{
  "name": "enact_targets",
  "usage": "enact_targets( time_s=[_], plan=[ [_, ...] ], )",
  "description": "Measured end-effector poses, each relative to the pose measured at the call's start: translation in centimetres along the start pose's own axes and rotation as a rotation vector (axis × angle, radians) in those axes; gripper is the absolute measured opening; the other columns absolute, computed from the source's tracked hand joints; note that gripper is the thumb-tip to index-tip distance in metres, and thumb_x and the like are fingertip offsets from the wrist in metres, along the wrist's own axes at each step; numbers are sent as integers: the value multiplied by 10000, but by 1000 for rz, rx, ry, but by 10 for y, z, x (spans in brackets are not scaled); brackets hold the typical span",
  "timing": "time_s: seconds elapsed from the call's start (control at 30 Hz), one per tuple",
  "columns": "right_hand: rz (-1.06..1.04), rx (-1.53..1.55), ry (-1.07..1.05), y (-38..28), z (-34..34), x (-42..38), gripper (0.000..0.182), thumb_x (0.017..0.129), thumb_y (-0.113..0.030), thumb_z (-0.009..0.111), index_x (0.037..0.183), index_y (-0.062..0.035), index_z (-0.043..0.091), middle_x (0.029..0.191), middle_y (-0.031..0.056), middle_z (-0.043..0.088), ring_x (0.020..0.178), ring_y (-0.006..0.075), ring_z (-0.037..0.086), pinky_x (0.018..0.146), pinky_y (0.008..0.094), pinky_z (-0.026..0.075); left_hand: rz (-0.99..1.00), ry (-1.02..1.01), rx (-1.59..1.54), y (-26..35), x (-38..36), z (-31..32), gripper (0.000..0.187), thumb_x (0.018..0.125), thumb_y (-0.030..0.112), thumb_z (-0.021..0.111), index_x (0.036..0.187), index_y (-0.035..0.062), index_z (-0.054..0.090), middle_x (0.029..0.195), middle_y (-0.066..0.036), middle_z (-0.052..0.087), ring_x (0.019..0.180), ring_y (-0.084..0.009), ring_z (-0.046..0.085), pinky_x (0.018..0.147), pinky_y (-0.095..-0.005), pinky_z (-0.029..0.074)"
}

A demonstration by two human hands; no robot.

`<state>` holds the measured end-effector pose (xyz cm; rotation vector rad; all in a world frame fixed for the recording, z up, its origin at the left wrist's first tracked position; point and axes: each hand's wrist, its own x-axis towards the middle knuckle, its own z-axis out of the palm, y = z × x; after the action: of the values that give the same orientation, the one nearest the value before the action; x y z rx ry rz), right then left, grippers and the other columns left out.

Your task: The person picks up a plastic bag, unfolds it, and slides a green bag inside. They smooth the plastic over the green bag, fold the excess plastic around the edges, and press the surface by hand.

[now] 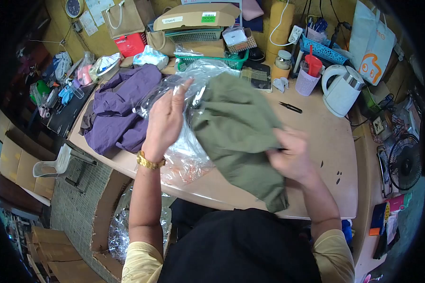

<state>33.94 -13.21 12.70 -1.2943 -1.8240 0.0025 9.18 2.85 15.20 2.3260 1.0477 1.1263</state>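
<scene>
An olive-green garment lies across the middle of the table, its lower end near the front edge. My right hand is closed on its right edge, slightly blurred. On the other side, my left hand is raised with fingers stretched out, overlapping a clear plastic bag. More crumpled clear plastic lies behind the garment. Left of that hand, a purple garment is heaped on the table. A gold-coloured watch circles my left wrist.
Small black thread snips lie right of the olive garment. A white kettle, lilac cup and blue basket stand back right. Green baskets line the back. Below left, a cardboard box holds clear plastic.
</scene>
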Motion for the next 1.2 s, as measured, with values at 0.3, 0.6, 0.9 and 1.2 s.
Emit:
enact_targets(
  time_s=[0.3, 0.6, 0.9, 1.2],
  plan=[
    [0, 629, 91, 43, 118, 45, 295, 852, -181, 712, 1073, -1, 639, 995, 183, 647, 929, 355, 629, 823, 442, 492, 246, -312, 294, 96, -44, 44, 601, 896, 301, 659, 1419, 69, 478, 1095, -210, 602, 839, -365, 665, 734, -465, 539],
    [243, 345, 142, 45, 81, 45, 403, 846, -224, 778, 1111, 47, 640, 912, 158, 693, 780, 237, 636, 743, 396, 505, 163, 293, 91, -53, -76, 65, 737, 700, 66, 806, 1371, 106, 504, 1378, -202, 422, 1246, -365, 477, 988, -473, 428],
    [315, 103, 587, 79, 13, 63, 252, 844, -181, 748, 993, 5, 667, 955, 138, 673, 827, 257, 636, 761, 406, 489, 121, -112, -249, -6, -144, 111, 480, 789, -15, 636, 1252, 51, 528, 1042, -209, 596, 940, -346, 610, 809, -425, 497],
    [-116, -154, -271, 44, 21, 25, 259, 769, -69, 612, 1023, -45, 654, 1148, 178, 616, 1114, 353, 570, 926, 491, 468, 308, -766, -541, 69, -125, 106, 468, 854, 37, 628, 1296, 22, 475, 1094, -187, 615, 984, -401, 614, 835, -464, 511]
  ],
)
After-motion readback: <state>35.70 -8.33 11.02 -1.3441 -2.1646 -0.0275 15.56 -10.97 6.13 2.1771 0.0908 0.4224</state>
